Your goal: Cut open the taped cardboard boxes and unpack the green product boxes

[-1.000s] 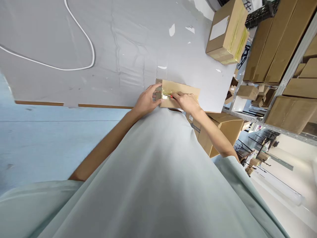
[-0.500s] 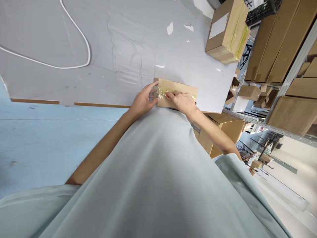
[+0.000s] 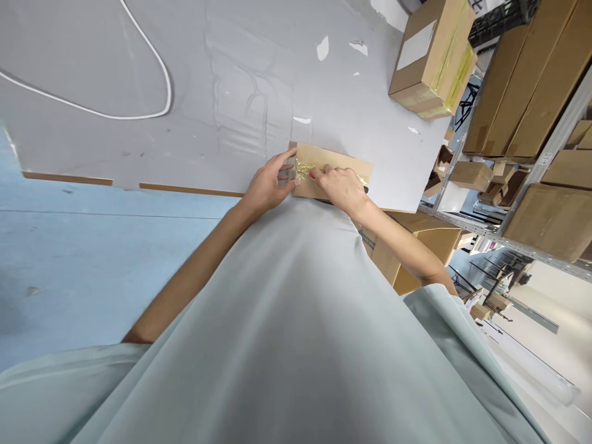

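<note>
A small cardboard box [image 3: 333,155] with shiny clear-yellow tape [image 3: 303,170] along its top sits at the table's near edge, against my shirt. My left hand [image 3: 269,182] grips the box's left end, thumb at the near corner and fingers at the far one. Over the middle of the box, my right hand [image 3: 341,188] is closed around a slim tool, apparently a box cutter [image 3: 311,175]. Only its red tip shows by the fingertips, pressed close to the tape, and a dark end pokes out near the wrist. The rest is hidden in the palm.
The grey-covered table [image 3: 185,148] carries a white cable [image 3: 152,49] at left and white paper scraps [image 3: 322,48]. A larger taped carton [image 3: 428,58] stands at the far right. Beyond are metal shelves [image 3: 522,191] of cartons; an open carton [image 3: 425,246] is below, right.
My right hand and the red tip have shifted very slightly left along the tape. My left hand keeps its place on the box. The view has tilted a little.
</note>
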The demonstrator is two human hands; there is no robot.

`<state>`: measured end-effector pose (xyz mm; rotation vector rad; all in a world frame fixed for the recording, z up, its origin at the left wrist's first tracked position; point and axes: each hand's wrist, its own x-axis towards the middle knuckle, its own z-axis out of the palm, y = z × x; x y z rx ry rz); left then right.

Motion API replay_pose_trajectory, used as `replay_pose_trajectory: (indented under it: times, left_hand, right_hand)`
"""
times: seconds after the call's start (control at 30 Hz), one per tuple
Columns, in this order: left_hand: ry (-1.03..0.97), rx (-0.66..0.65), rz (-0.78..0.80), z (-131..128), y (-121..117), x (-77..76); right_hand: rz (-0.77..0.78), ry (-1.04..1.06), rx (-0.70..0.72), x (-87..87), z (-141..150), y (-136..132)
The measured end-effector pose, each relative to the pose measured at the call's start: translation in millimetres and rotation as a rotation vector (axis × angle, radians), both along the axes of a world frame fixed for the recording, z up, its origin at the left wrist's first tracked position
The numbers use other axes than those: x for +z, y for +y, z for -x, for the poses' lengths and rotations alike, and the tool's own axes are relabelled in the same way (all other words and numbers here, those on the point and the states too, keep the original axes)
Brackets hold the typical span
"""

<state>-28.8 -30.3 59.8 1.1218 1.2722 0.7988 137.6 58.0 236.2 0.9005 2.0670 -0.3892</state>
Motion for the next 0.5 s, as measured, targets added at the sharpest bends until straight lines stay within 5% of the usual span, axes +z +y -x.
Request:
replay_pose_trajectory:
  times: [0.5]
  left_hand:
    - [0.086, 0.005, -0.055, -3.6, 7.1, 4.6]
  right_hand:
    - [0.033, 0.126, 0.101, -6.1, 20.2, 11.0]
